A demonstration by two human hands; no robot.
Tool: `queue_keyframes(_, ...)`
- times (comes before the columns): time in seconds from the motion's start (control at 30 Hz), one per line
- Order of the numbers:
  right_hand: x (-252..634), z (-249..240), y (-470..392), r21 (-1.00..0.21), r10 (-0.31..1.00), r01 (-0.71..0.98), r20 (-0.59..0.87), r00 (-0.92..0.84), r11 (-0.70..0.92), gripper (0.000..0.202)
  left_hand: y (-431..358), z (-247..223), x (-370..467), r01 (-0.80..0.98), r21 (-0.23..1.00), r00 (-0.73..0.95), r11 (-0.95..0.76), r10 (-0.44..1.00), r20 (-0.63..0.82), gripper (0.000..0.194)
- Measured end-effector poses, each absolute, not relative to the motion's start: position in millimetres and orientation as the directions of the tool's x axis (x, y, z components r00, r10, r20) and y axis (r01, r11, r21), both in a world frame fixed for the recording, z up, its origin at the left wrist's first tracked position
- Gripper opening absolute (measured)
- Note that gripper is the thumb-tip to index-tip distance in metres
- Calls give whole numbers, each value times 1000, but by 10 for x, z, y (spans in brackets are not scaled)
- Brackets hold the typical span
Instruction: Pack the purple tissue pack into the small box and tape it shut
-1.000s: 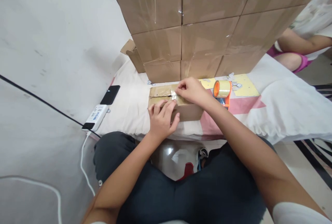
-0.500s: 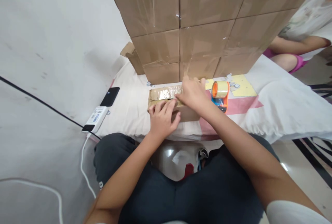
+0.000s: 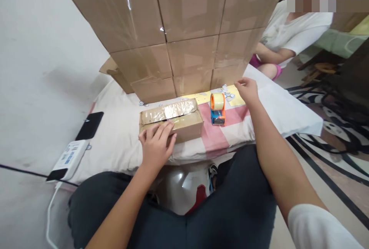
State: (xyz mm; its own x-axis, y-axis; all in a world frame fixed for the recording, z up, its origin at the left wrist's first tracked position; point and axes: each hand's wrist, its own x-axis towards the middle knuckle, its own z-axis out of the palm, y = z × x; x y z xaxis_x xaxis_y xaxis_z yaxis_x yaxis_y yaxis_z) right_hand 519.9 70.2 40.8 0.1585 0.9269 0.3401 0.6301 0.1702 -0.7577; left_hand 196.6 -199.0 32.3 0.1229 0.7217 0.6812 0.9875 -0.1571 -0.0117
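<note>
Cardboard box (image 3: 184,120) (taped) | left hand (image 3: 155,145) rests on it | right hand (image 3: 247,89) apart

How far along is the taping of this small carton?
Done: clear tape covers the top seam of the small carton, and a wall of sealed cartons stands behind it. In hand: the left hand rests on the carton's near edge; the right hand is off it, beyond the tape dispenser. Left: I cannot see whether the carton's ends are taped.
</note>
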Motion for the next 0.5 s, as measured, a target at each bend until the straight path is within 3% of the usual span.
queue_keyframes(0.1, 5497, 155, 923, -640, 954, 764, 169, 249, -86, 24, -1989, 338, 1979, 988, -32, 132, -152, 715, 686, 34)
queue_keyframes(0.17, 5565, -10, 1012, -590, 960, 790, 82, 266, -169, 26, -1986, 342, 1988, 988, -40, 135, -149, 710, 691, 34)
queue_keyframes(0.33, 5496, -259, 1173, -489, 975, 861, 86, 203, -137, 35, -1986, 341, 1992, 987, -44, 140, -152, 703, 698, 34)
queue_keyframes(0.5, 5440, -328, 1257, -407, 977, 911, 163, 137, -60, 26, -1998, 344, 1980, 987, -46, 141, -151, 714, 686, 36)
